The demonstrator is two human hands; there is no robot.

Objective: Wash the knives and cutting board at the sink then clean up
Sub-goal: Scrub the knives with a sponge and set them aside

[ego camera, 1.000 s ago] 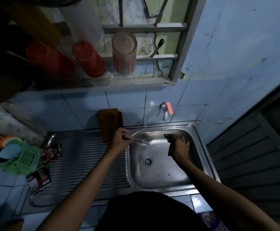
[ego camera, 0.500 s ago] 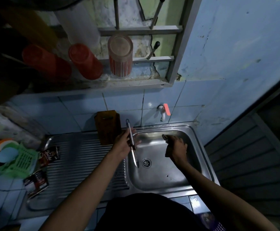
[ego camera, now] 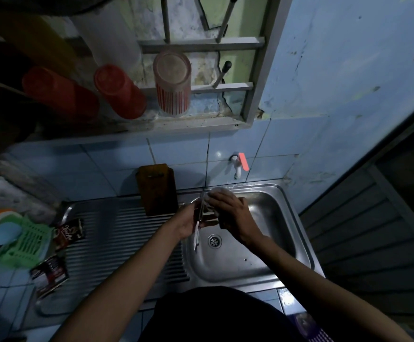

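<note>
Since half a second ago, our right hand has crossed to the frame's centre, pressing a sponge against the knife our left hand grips over the sink; a slip could cut fingers

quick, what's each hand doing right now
Left hand: grips the knife over the sink.
Right hand: holds a sponge against the blade.
</note>
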